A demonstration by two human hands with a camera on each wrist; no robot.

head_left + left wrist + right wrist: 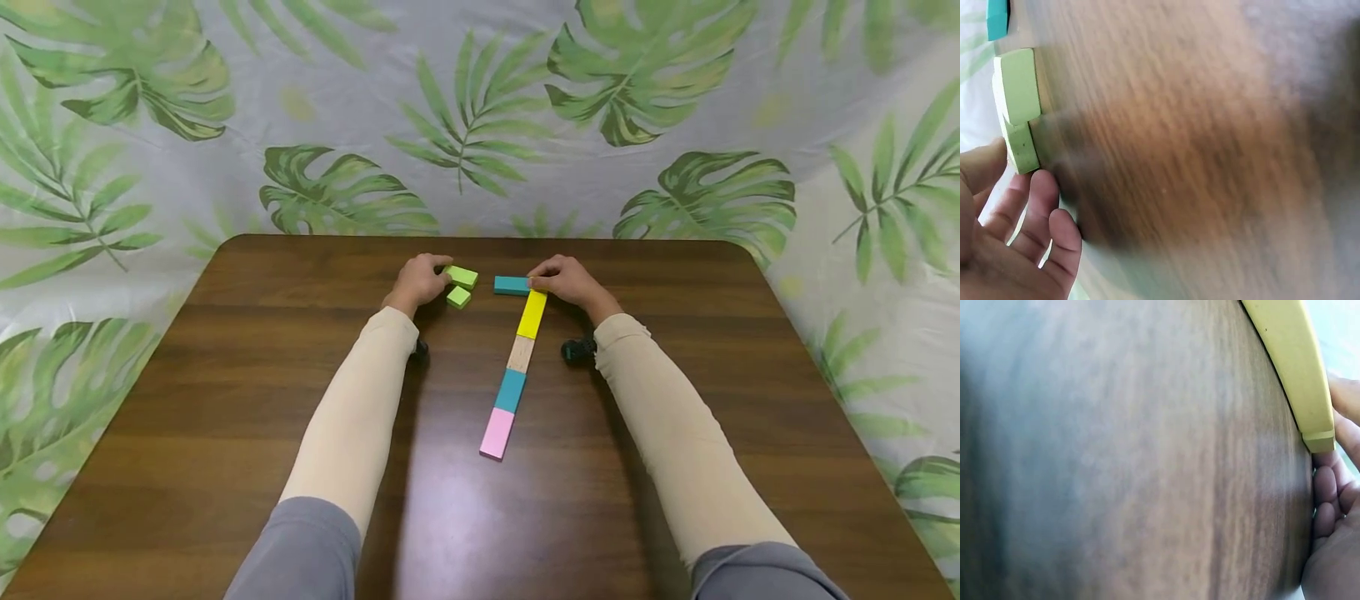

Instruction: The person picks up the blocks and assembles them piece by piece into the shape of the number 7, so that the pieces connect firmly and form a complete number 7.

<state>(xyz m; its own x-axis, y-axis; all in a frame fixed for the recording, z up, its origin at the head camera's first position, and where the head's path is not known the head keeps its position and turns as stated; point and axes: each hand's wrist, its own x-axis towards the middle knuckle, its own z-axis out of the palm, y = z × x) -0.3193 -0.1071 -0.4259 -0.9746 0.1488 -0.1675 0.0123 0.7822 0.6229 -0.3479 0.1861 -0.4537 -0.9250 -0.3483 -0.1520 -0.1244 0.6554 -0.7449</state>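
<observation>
My left hand [422,282] pinches the left end of a light green block [462,276] near the table's far side. A smaller green block [458,297] lies just in front of it. In the left wrist view, the thumb and fingertips meet one green block [1022,150]. My right hand [566,281] grips the far end of a yellow block [532,313], its thumb and fingers around that end in the right wrist view. This yellow block [1297,362] heads a straight row. Its far end meets a teal block [512,286] lying crosswise, partly hidden by the right fingers.
Toward me the row continues with a plain wood block [521,354], another teal block [510,391] and a pink block [497,433]. All lie flat on the brown wooden table [247,400]. A leaf-patterned cloth [480,108] hangs behind the far edge.
</observation>
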